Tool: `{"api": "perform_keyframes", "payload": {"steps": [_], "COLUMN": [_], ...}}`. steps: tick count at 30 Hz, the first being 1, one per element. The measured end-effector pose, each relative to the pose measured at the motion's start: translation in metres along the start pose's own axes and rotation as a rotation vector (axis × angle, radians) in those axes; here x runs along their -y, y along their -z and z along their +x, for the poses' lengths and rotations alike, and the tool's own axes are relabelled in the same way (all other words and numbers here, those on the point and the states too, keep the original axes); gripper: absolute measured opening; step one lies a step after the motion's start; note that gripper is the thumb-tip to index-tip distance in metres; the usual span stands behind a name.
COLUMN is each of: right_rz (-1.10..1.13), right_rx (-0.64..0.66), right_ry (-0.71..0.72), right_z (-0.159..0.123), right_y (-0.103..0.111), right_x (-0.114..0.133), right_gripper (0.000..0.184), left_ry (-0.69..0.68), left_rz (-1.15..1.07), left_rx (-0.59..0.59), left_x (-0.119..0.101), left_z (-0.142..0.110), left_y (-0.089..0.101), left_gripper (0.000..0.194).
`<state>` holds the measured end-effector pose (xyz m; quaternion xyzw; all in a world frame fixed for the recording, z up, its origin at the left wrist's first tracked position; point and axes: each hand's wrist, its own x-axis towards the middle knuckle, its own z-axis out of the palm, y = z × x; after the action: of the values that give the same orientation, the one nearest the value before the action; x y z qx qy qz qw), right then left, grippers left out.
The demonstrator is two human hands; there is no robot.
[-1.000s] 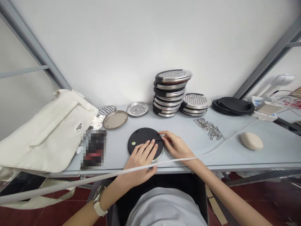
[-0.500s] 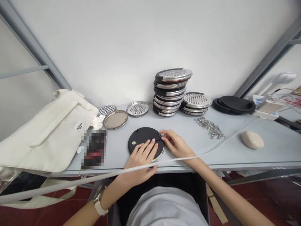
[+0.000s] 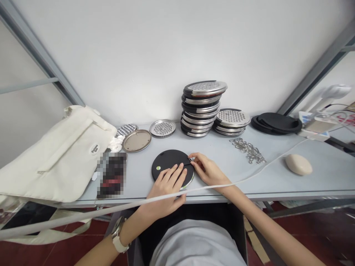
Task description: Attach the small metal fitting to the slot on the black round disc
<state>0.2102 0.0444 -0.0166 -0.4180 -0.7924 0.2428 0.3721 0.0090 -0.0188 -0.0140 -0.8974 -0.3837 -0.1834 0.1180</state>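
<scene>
A round black disc (image 3: pixel 169 157) with a small green-white sticker lies on the table in front of me; a strip of metal and green shows along its lower right edge. My left hand (image 3: pixel 166 186) rests flat on its front half, fingers stretched out and slightly apart. At the disc's right edge my right hand (image 3: pixel 206 170) pinches a small metal clip (image 3: pixel 190 159), mostly hidden by the fingertips. Similar metal clips (image 3: pixel 248 149) lie in a loose heap further right.
Behind stand a tall stack of round graters (image 3: pixel 203 107) and a lower stack (image 3: pixel 232 120). Loose metal plates (image 3: pixel 137 140), black discs (image 3: pixel 277 123), a cream bag (image 3: pixel 61 155) and a beige rounded object (image 3: pixel 298 164) surround the work area. A white cable (image 3: pixel 205 187) crosses in front.
Both hands stay in nearly the same place on the disc. The right fingertips have shifted only slightly at the clip; the whole view has moved a little.
</scene>
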Motion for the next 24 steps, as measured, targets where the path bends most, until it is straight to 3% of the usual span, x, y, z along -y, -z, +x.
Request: {"api": "perform_keyframes", "payload": {"steps": [15,24], "right_rz": [0.027,0.017], "right_rx": [-0.018,-0.029], "right_ry": [-0.040,0.020], "right_z": [-0.0009,0.0001], "right_y": [-0.0001,0.0007], "right_x": [0.0004,0.0004], "right_gripper": [0.012,0.019], "left_ry": [-0.004,-0.003], "left_rz": [0.001,0.000], "left_rx": [0.004,0.001], "left_x": [0.0000,0.0003], "left_z": [0.0000,-0.0003], "left_y": [-0.0006,-0.0010], "left_gripper": [0.057,0.058]}}
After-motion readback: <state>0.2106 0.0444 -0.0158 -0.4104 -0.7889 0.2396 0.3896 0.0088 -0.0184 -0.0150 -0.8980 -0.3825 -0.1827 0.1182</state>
